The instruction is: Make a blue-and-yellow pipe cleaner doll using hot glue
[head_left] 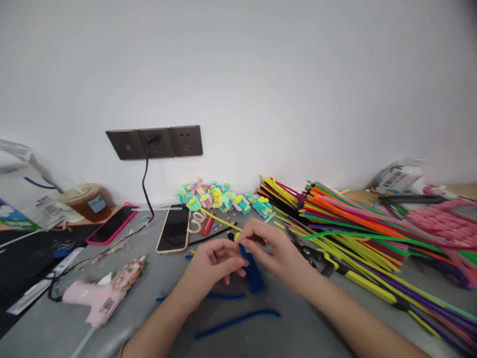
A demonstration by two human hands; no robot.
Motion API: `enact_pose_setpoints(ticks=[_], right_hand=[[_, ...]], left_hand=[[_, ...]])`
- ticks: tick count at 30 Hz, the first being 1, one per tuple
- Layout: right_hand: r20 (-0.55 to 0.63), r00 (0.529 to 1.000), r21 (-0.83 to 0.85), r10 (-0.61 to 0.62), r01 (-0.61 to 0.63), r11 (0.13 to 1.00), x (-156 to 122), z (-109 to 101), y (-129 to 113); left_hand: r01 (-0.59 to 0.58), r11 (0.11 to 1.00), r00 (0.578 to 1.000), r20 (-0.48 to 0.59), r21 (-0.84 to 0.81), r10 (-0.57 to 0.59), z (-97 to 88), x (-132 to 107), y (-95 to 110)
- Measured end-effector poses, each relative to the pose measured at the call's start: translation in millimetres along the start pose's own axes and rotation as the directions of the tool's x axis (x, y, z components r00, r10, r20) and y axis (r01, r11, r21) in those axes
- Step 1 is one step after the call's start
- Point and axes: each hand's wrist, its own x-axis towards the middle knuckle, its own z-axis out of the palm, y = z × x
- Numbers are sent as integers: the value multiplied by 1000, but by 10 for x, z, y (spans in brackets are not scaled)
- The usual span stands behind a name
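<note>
My left hand (218,263) and my right hand (270,243) meet over the middle of the grey table. Thumb and forefinger of the right are pinched together, with a bit of yellow pipe cleaner (237,236) showing at their tips. The left hand's fingers are curled towards the thumb; what they hold, if anything, is hidden. A flat blue bundle of pipe cleaners (255,277) slants down just below both hands, its top end at the fingertips. Nearer me lies a single blue pipe cleaner (237,323), and another blue one (225,296) is partly behind my left wrist.
Left are a pink glue gun (99,296), a pink-cased phone (114,225), a second phone (173,229) and a cup of drink (89,203). Small pastel pipe-cleaner pieces (216,196) sit by the wall. Coloured pipe cleaners (354,219) and a yellow-handled tool (367,285) lie right.
</note>
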Motion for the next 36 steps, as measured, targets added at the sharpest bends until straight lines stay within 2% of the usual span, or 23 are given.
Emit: enact_pose_setpoints(ticks=[2,5,16,21,25,28,31,34,36], right_hand=[[-4,998,-99,-56,56,994,-18,22,15],[37,997,-165,-68,73,984,-49,47,21],[13,1000,-176,-3,6,984,-19,46,16],[16,996,-92,88,-86,992,-12,55,6],[24,998,-116,64,-61,991,-7,40,2],[25,999,-164,25,-20,986,-11,29,-5],[36,999,-183,20,-13,983,-23,29,-4],[45,998,-197,34,-24,980,-31,37,-3],[45,996,-191,76,-66,979,-31,48,-7]], left_hand=[[-35,998,999,-22,57,37,-6,14,-22],[-52,991,998,-39,121,57,-8,18,-48],[-164,959,984,-35,231,177,82,-38,9],[-138,954,989,-22,266,150,57,-38,-26],[-176,916,979,-29,360,200,48,-50,-35],[-240,841,966,32,485,257,34,-72,-44],[-280,726,951,80,628,298,26,-92,-46],[-286,595,943,111,751,314,23,-100,-48],[-302,474,927,139,827,347,11,-100,-58]])
